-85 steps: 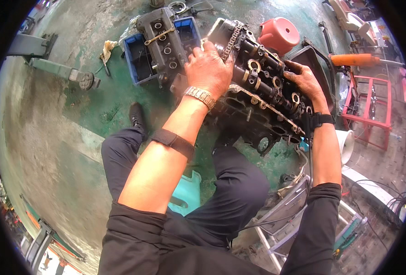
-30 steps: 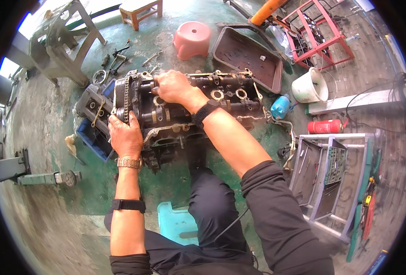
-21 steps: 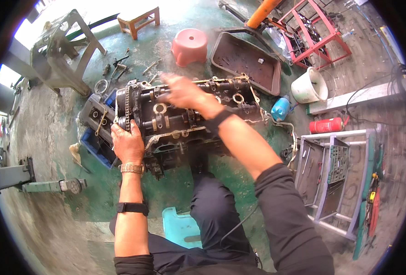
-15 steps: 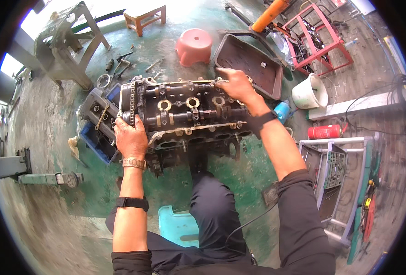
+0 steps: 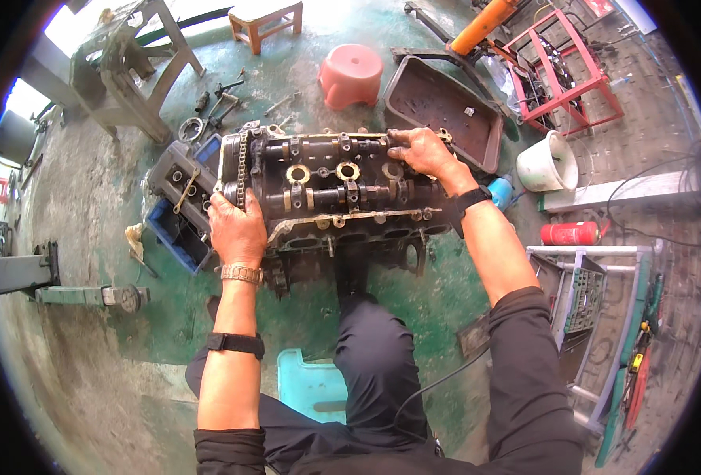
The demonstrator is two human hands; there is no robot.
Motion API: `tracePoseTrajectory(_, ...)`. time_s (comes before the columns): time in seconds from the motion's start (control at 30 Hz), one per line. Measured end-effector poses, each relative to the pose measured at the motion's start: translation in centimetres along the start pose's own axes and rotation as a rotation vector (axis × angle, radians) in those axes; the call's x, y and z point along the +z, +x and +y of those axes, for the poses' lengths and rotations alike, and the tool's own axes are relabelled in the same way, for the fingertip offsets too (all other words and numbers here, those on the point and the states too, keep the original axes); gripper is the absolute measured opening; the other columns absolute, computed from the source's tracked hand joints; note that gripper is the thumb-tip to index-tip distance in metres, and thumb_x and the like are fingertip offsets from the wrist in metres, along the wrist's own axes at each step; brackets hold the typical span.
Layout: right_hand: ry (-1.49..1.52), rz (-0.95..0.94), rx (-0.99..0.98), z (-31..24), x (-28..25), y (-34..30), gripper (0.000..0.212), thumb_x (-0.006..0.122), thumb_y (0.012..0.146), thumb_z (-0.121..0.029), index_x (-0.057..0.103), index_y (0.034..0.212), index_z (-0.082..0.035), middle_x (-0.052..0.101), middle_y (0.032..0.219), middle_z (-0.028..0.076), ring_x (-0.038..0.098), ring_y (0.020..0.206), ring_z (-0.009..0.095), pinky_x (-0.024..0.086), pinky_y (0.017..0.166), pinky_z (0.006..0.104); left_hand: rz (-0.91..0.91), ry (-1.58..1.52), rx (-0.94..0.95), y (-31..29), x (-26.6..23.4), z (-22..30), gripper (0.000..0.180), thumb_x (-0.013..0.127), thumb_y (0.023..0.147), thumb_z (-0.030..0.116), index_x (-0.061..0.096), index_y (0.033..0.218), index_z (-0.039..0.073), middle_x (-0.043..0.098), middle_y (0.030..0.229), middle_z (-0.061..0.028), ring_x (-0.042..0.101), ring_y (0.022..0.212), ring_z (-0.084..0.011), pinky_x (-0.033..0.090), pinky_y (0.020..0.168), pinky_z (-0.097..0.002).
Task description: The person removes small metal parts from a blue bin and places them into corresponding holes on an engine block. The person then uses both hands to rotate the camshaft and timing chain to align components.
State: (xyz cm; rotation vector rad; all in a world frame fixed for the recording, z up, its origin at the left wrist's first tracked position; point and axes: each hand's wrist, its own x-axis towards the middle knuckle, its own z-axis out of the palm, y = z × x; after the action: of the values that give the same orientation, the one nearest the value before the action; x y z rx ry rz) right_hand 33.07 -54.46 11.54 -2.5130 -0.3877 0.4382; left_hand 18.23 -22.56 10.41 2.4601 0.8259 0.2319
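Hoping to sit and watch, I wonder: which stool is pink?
The round pink plastic stool beyond the long dark metal engine part. The others differ: small brown-legged stool, tall grey plastic stool, slotted turquoise plastic stool.

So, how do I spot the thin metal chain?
Find the big dark metal engine. At its left end, by the bare left hand, runs the thin metal chain. Its small links set it apart from the long dark metal shafts.
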Motion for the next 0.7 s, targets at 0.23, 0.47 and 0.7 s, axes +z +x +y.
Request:
tracePoseTrajectory(0.23,-0.297,-0.036,0.036,-0.6,-0.56,0.57,0.05,0.07,0.083,-0.032,0.061,0.125,-0.007,0.064,0.113,0.021,0.062,0.106,0.035,0.049,0.09,0.0384,0.019,0.028,0.02,-0.03,0.26,-0.31,0.056,0.057,0.089,0.042,0.046,0.12,-0.003,0.058,0.11,-0.0256,0.058,0.102,-0.0427,0.047,0.086,-0.0496)
tracePoseTrajectory(0.47,-0.276,0.0,0.021,-0.3,0.17,0.47,0.047,0.068,0.084,-0.03,0.061,0.125,-0.007,0.064,0.114,0.019,0.062,0.106,0.035,0.048,0.09,0.0388,0.009,0.031,0.003,0.16,0.23,-0.24,0.056,0.056,0.09,0.044,0.047,0.12,-0.002,0.058,0.112,-0.0251,0.058,0.102,-0.0429,0.048,0.084,-0.0499)
tracePoseTrajectory(0.7,-0.192,-0.047,0.049,-0.49,-0.19,0.62,0.046,0.067,0.085,-0.026,0.06,0.126,-0.007,0.063,0.115,0.021,0.061,0.108,0.034,0.048,0.091,0.0382,0.023,0.056,0.023,0.18,0.47,-0.51,0.055,0.056,0.09,0.044,0.047,0.119,-0.002,0.059,0.111,-0.0246,0.059,0.101,-0.0427,0.048,0.084,-0.05)
